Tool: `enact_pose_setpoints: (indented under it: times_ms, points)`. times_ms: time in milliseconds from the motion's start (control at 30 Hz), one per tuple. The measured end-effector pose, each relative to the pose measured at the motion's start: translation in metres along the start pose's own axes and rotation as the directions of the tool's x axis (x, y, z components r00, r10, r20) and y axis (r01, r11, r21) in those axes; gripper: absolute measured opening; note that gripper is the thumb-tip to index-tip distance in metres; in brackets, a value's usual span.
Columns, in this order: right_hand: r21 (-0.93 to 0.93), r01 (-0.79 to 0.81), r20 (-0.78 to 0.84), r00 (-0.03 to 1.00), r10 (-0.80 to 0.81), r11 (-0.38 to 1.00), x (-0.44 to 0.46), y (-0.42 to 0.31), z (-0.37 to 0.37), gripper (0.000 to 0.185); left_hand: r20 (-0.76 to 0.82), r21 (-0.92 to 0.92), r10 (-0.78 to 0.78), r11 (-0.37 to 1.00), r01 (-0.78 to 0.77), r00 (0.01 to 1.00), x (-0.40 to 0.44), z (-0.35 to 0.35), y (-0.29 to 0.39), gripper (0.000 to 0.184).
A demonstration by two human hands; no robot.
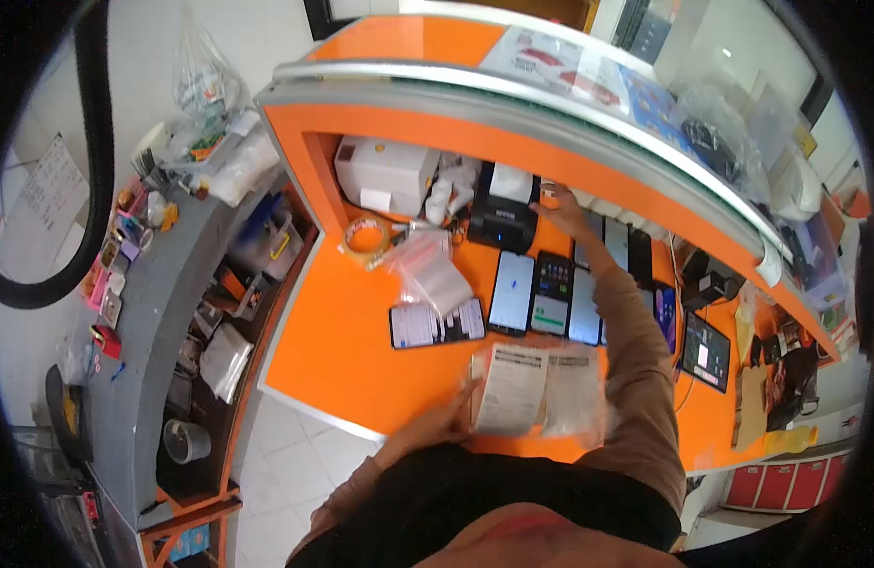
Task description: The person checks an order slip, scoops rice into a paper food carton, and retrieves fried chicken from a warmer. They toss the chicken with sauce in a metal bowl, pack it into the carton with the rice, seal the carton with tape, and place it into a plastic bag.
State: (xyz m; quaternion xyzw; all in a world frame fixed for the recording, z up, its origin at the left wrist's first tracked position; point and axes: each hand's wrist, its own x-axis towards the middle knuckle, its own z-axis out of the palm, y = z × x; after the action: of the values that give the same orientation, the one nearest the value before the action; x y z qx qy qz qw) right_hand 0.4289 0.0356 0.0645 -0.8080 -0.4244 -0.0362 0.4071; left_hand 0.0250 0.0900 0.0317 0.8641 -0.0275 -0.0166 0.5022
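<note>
In the head view, the white, rectangular printed paper packet (513, 390), apparently sleeved in glossy clear plastic, lay on the bright orange, smooth-topped counter (338, 369) close to the person's body, below a row of flat, dark-edged glass phones (511, 295). The left grip (448, 417) was at the packet's left edge with its fingers partly bent, but whether they had closed on it could not be told. The right grip (562, 210) reached forward to the right side of the boxy black plastic printer (503, 223), fingers loosely curled; whether they held anything there was too small to tell. A stack of clear, flat plastic bags (439, 281) rested partly over a dark-framed, rectangular phone (400, 328) lying crosswise. The packet looked light and limp, its plastic likely slippery and its paper easily creased, so a flat pinch along its left edge, thumb above and fingers below, seemed the sound hold, with the far side supported to keep it from sagging.
</note>
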Motion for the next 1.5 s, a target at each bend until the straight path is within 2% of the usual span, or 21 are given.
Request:
enact_pose_setpoints:
  times_ms: [33,100,167,200,233,267,333,400,433,467,533,567,700,767,933,1033,1133,1200,1300,1400,1500]
  points:
    - [-0.007,0.012,-0.009,1.000,-0.012,1.000,0.013,-0.003,0.009,0.044,0.236,-0.126,-0.153,0.974,0.186,0.960,0.000,-0.014,-0.001,0.075]
    - [-0.234,0.070,0.022,0.997,-0.067,0.970,0.035,-0.005,0.025,0.049,0.203,-0.126,-0.148,0.976,0.175,0.968,0.004,-0.038,-0.007,0.068]
    - [-0.152,0.057,-0.023,0.998,-0.061,0.987,0.052,0.010,0.042,0.050,0.182,-0.126,-0.157,0.975,0.181,0.971,0.009,-0.054,-0.016,0.062]
    - [0.454,-0.113,0.092,0.993,0.079,0.884,0.061,0.005,0.041,0.049,0.093,-0.156,-0.126,0.978,0.140,0.988,0.013,-0.060,-0.021,0.060]
    - [0.857,-0.292,0.265,0.956,0.123,0.423,0.063,0.001,0.040,0.049,0.006,-0.186,-0.099,0.978,0.098,0.995,0.015,-0.064,-0.025,0.058]
    - [0.857,-0.295,0.265,0.955,0.131,0.422,0.055,-0.001,0.035,0.049,0.014,-0.188,-0.100,0.977,0.101,0.995,0.018,-0.068,-0.026,0.058]
    - [0.313,-0.030,-0.006,0.999,0.033,0.949,0.013,-0.066,0.001,0.062,-0.186,-0.197,-0.042,0.980,0.005,0.982,0.025,-0.073,-0.025,0.049]
    - [0.562,0.293,-0.196,0.956,-0.220,0.773,-0.031,-0.112,-0.009,0.074,-0.201,-0.241,-0.022,0.970,-0.028,0.979,0.036,-0.073,-0.027,0.047]
    - [0.498,-0.029,0.186,0.980,-0.074,0.867,-0.057,-0.115,-0.025,0.082,-0.227,-0.269,-0.002,0.961,-0.061,0.974,0.044,-0.074,-0.026,0.046]
    - [0.401,0.125,0.318,0.910,-0.266,0.907,-0.076,-0.116,-0.035,0.082,-0.163,-0.200,-0.039,0.980,0.006,0.986,0.055,-0.080,-0.019,0.042]
    - [0.153,0.148,0.310,0.932,-0.190,0.977,-0.103,-0.110,-0.037,0.049,-0.210,0.160,0.223,0.968,-0.192,0.952,0.096,-0.085,-0.035,0.041]
    - [0.008,0.209,0.346,0.917,-0.199,0.978,-0.113,-0.097,-0.038,0.033,-0.183,0.209,0.157,0.971,-0.118,0.970,0.127,-0.091,-0.046,0.043]
    - [0.011,0.113,0.365,0.924,-0.109,0.994,-0.133,-0.064,-0.034,0.017,-0.313,0.517,0.358,0.841,-0.158,0.880,0.232,-0.121,-0.042,0.082]
    - [-0.145,0.455,0.344,0.856,-0.387,0.878,-0.145,-0.043,-0.034,0.023,-0.242,0.551,0.290,0.826,-0.115,0.926,0.259,-0.128,-0.059,0.087]
    - [-0.277,0.175,0.420,0.907,-0.045,0.945,-0.155,-0.031,-0.084,0.027,-0.211,0.602,0.242,0.796,-0.069,0.947,0.274,-0.119,-0.075,0.097]
    - [-0.464,0.030,0.579,0.767,0.277,0.885,-0.158,-0.052,-0.130,0.025,-0.212,0.651,0.215,0.759,-0.027,0.953,0.277,-0.116,-0.074,0.094]
    - [-0.177,-0.121,0.419,0.889,0.186,0.977,-0.167,-0.080,-0.155,0.017,-0.103,0.617,-0.058,0.779,0.109,0.993,0.266,-0.116,-0.025,0.081]
    - [-0.053,-0.058,0.082,0.995,0.062,0.997,-0.158,-0.120,-0.153,0.020,0.155,-0.049,0.281,0.960,-0.277,0.947,0.244,-0.112,0.032,0.066]
    - [-0.083,0.040,-0.107,0.993,-0.049,0.996,-0.138,-0.167,-0.139,0.020,0.291,-0.332,0.445,0.877,-0.347,0.847,0.196,-0.126,0.127,0.054]
    - [0.420,0.147,-0.306,0.952,-0.013,0.896,-0.106,-0.184,-0.101,0.021,-0.065,-0.226,0.341,0.910,-0.347,0.938,0.186,-0.158,0.189,0.024]
    - [0.723,0.046,-0.168,0.979,0.111,0.690,-0.073,-0.186,-0.065,0.024,-0.466,-0.179,0.440,0.803,-0.568,0.768,0.237,-0.203,0.203,0.029]
